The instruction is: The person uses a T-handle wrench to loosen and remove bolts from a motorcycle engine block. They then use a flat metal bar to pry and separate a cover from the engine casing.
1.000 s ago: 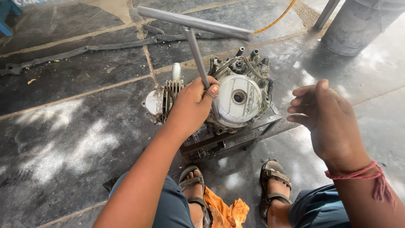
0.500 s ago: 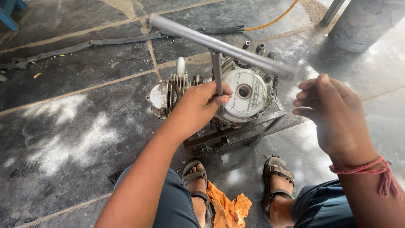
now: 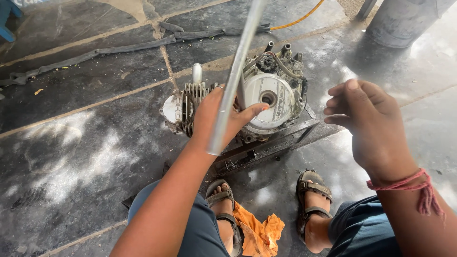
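Two hands, two states: your left hand is clamped on the T-handle wrench seated in the engine on the floor, its crossbar running up and away from you. Your right hand hovers loosely curled, holding nothing, right of the engine and farther from the wrench.

Engine on frame — rag between feet, hose behind.

steel bar motion-blurred, top cut off, wrench shaft hidden behind left hand
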